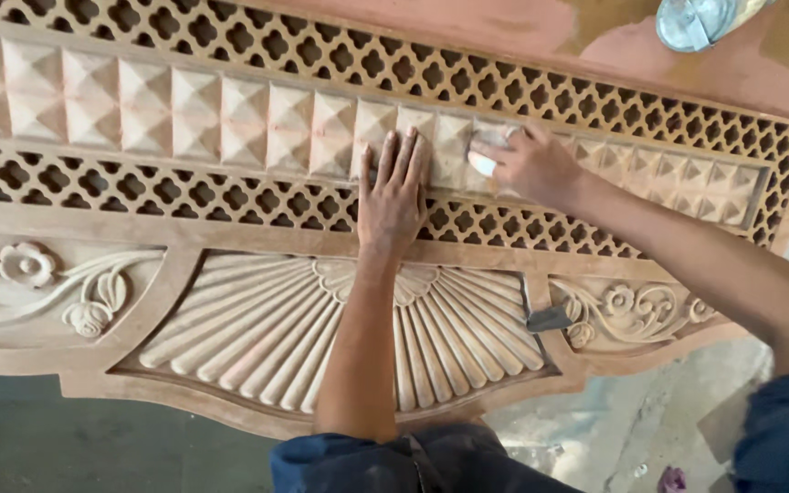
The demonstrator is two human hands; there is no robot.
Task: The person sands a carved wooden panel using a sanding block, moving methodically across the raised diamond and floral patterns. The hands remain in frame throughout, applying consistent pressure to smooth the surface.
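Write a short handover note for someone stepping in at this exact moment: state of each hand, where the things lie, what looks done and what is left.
Left hand: flat, palm down on the carved wooden panel, steadying it across the lattice and the pyramid-block row.
Right hand: pinching a small pale pad, apparently sandpaper, pressed on a pyramid block.
A small grey scrap lies beside the fan carving. A sandalled foot stands at the far edge.
Done or left: the surface looks uniformly pale and dusty, so I cannot tell which blocks are finished; check by touch.
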